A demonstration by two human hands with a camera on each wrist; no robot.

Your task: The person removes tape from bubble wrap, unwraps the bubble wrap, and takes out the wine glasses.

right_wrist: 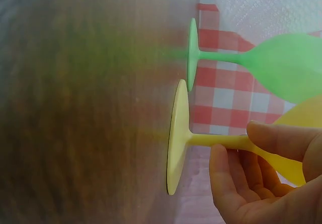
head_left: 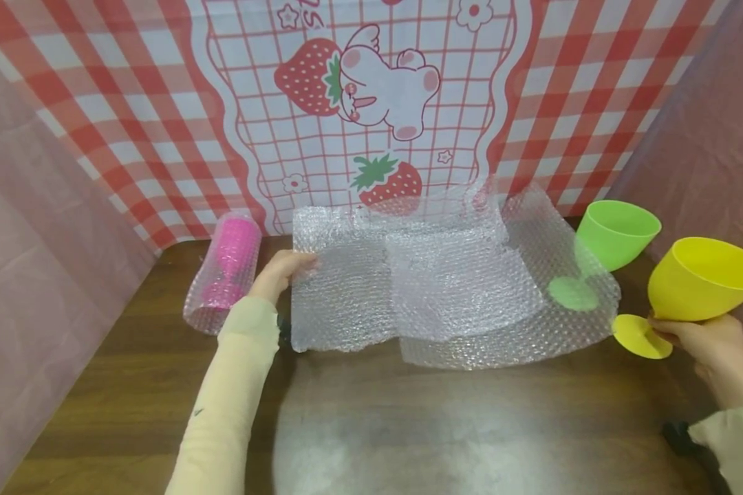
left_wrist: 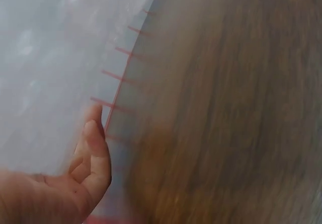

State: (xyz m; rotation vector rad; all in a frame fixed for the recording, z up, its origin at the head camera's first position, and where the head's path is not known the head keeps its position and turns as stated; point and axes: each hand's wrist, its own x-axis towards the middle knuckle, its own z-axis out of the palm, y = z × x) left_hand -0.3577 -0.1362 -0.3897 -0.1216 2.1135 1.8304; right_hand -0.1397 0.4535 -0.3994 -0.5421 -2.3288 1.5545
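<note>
My left hand (head_left: 280, 273) pinches the left edge of a wide piece of clear bubble wrap (head_left: 347, 295), which stands raised above the table. In the left wrist view the fingers (left_wrist: 95, 138) curl at the wrap's blurred edge. My right hand (head_left: 718, 350) holds a yellow plastic goblet (head_left: 702, 282) by its stem, thumb on one side and fingers on the other. Its round foot (right_wrist: 178, 138) is close to the table top in the right wrist view. A green goblet (head_left: 616, 234) stands upright just behind, its foot seen through the wrap.
At the left, a pink goblet (head_left: 232, 254) rolled in bubble wrap stands on the brown wooden table (head_left: 130, 405). A red-and-white checked cloth (head_left: 136, 117) with strawberries hangs behind. Pale pink curtains (head_left: 31, 227) close off both sides.
</note>
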